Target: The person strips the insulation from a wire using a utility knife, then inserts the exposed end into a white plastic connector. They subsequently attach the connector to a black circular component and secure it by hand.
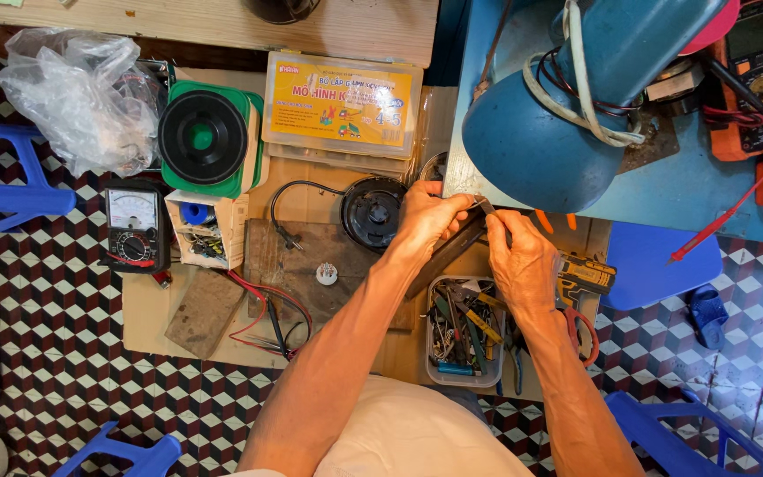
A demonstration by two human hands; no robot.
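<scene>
Metal strip [485, 206] pinched between both hands' fingers | left hand [428, 219] clenched on dark flat bar [446, 253] just below | right hand [523, 261] steadies strip tip | step: fitting strip to bar; next likely needs fine alignment.
</scene>
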